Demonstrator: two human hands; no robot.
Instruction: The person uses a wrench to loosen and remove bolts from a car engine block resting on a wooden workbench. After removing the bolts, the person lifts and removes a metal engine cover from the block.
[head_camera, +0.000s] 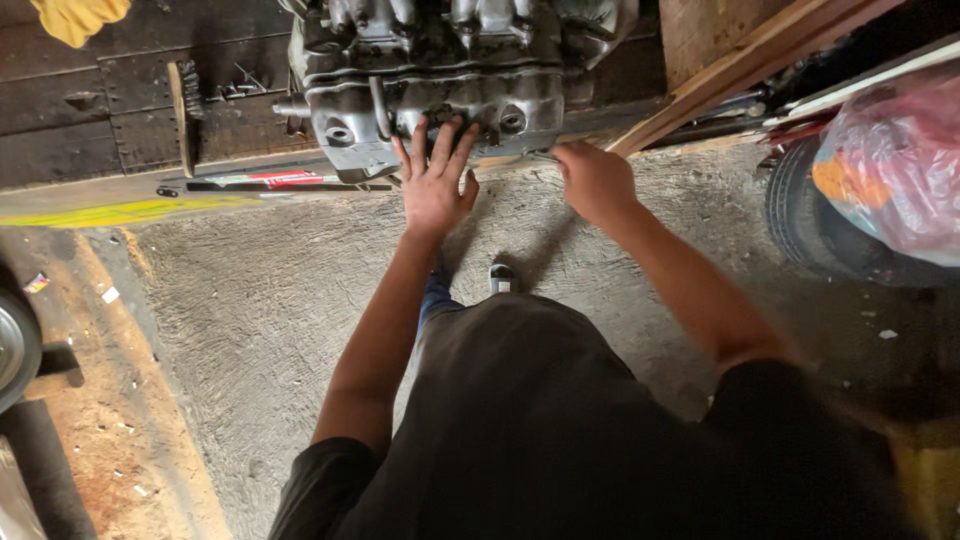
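Note:
A grey metal engine block (440, 70) rests on a dark workbench (120, 110) at the top of the view. My left hand (435, 180) lies flat against the block's lower front edge, fingers spread. My right hand (592, 178) is closed into a fist around a thin metal tool (540, 156) that pokes toward the block's lower right corner. Most of the tool is hidden inside the fist.
A wire brush (183, 110) lies on the bench left of the block, a yellow cloth (75, 17) at the top left. Wooden boards (740, 60) lean at the right above a tyre (800, 205) and a pink plastic bag (890, 165). Rough concrete floor (270, 290) lies below.

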